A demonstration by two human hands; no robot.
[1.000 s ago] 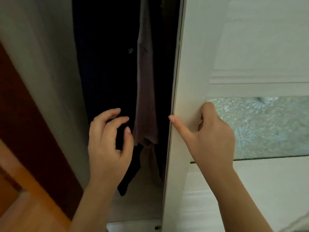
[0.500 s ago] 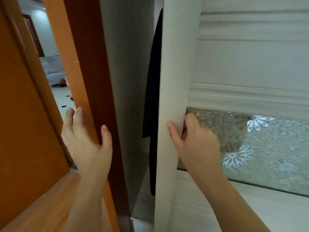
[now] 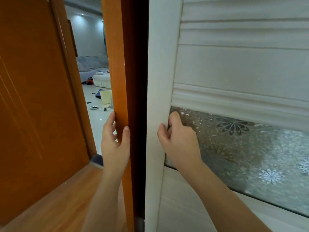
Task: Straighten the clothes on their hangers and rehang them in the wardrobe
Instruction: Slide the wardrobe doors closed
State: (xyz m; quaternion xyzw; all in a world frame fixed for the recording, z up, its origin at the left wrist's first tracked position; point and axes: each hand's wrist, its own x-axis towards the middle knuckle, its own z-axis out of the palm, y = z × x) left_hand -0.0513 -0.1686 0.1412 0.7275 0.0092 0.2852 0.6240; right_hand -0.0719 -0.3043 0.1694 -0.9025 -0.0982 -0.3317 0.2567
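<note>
slid wardrobe door [image 3: 160, 72] nearly shut, hiding clothes; right hand [image 3: 180, 143] grip curled on its edge, left hand [image 3: 115, 144] clasping orange door frame [image 3: 115, 64]; probably finishing.

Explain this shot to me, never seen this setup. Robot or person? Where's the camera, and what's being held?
No robot here: a person works with bare hands. One wide-angle camera on their head looks forward and down, so the arms come in from the bottom. The right hand grips the edge of the white wardrobe door, fingers hooked in beside its frosted glass panel with flower patterns. The left hand holds the orange door frame beside it. Between them is a narrow dark gap; no clothes or hangers show. Further left, an open doorway shows another room with things on its floor.
</note>
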